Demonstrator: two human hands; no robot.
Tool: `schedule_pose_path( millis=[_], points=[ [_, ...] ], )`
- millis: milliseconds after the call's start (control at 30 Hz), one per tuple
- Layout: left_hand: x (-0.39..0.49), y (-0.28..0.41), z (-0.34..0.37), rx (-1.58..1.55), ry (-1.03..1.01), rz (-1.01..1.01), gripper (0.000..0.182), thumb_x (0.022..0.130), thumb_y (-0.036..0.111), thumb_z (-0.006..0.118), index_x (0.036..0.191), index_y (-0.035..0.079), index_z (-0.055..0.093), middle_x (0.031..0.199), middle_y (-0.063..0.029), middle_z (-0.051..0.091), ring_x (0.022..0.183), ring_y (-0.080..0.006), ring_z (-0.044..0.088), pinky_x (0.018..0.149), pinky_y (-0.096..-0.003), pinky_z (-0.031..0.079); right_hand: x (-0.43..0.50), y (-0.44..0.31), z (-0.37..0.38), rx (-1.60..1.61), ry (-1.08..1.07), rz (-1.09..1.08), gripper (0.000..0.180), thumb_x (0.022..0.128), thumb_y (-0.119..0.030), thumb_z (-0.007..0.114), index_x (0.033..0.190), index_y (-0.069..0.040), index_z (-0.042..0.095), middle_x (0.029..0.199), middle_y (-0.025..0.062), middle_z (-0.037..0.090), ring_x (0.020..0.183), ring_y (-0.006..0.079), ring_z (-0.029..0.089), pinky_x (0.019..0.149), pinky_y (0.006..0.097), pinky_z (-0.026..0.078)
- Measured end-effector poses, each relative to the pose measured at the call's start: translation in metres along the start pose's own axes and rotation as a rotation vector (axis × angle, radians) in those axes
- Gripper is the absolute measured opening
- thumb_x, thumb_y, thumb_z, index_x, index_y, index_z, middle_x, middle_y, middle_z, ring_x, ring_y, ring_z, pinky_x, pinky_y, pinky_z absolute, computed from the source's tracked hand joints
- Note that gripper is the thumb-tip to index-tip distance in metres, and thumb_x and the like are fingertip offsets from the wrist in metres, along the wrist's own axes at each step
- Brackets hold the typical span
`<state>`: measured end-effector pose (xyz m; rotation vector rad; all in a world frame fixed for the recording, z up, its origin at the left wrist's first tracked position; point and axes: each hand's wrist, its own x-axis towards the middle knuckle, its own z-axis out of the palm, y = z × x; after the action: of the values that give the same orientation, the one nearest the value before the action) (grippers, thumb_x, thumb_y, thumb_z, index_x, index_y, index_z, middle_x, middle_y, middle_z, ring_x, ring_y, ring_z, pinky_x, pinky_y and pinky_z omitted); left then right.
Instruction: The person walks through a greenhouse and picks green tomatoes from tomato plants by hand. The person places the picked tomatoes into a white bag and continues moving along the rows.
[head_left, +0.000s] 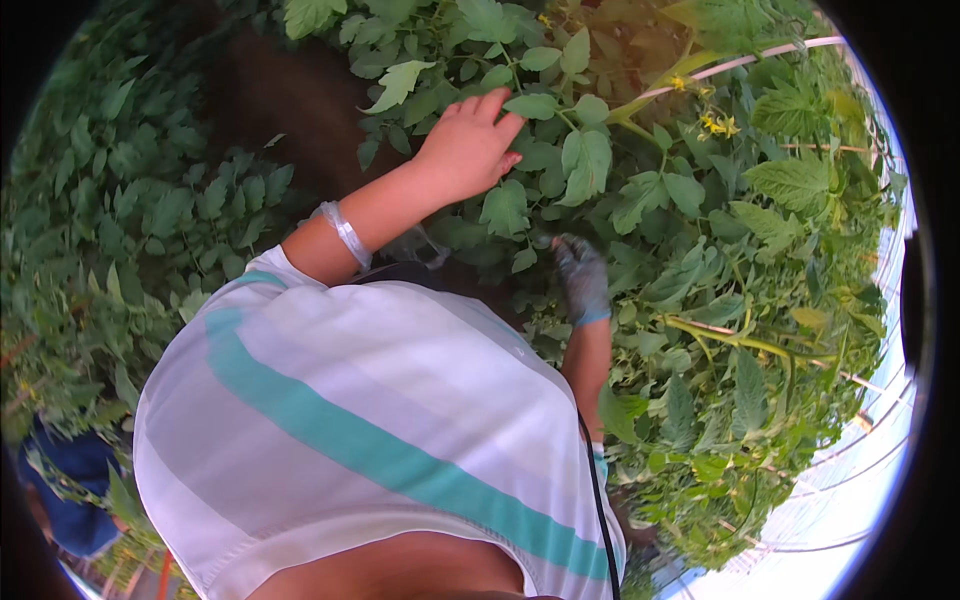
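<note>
My left hand (471, 146), bare, reaches into tomato foliage (589, 161) with its fingers somewhat apart. Its fingertips are against or just behind the leaves, and nothing is visibly held. Clear plastic (346, 234) circles my left forearm, and more of it hangs below the arm. Lower and to the right is my right hand (581, 277), in a thin, soiled bluish glove. Its fingers are curled beside the lower leaves. Blur and foliage hide whether anything is between them.
Yellow tomato flowers (718, 125) and a thick green stem (720, 337) with twine stand at the right. Another plant row (172, 202) lines the left, past dark soil (292, 97). A person in dark blue clothing (75, 487) is at lower left. A black cable (598, 502) runs down my side.
</note>
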<state>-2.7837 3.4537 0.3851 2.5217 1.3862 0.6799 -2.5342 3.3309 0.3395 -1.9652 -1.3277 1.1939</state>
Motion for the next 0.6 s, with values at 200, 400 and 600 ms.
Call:
schedule_pose_path(
  millis=[200,400,600],
  points=[
    [-0.005,0.039,0.04,-0.208,-0.254,0.501,0.03,0.077,0.029,0.07,0.098,0.008,0.066,0.109,-0.0103,0.059,0.104,-0.0286,0.055,0.088,-0.0422,0.044,0.08,0.004,-0.03,-0.731,0.252,0.017,0.04,0.094,-0.029,0.047,0.132,-0.019,0.054,0.127,0.0075,0.061,0.117,0.0319,0.057,0.096,0.0432,0.045],
    [-0.015,0.008,0.109,0.105,-0.511,0.496,0.032,0.078,0.017,0.063,0.109,0.009,0.063,0.115,-0.0134,0.057,0.103,-0.0312,0.057,0.081,-0.0448,0.049,0.102,-0.027,-0.101,-1.302,0.185,0.165,0.047,0.087,-0.029,0.058,0.132,-0.017,0.052,0.131,0.0108,0.056,0.12,0.034,0.052,0.1,0.0427,0.041],
    [-0.018,-0.031,0.115,0.271,-0.652,0.397,0.019,0.077,0.01,0.059,0.093,0.005,0.068,0.104,-0.0146,0.062,0.09,-0.027,0.064,0.068,-0.0395,0.056,0.104,-0.019,-0.106,-1.515,-0.004,-0.467,0.045,0.082,-0.029,0.063,0.125,-0.015,0.056,0.127,0.0101,0.057,0.116,0.0328,0.052,0.098,0.0416,0.042]
  ],
)
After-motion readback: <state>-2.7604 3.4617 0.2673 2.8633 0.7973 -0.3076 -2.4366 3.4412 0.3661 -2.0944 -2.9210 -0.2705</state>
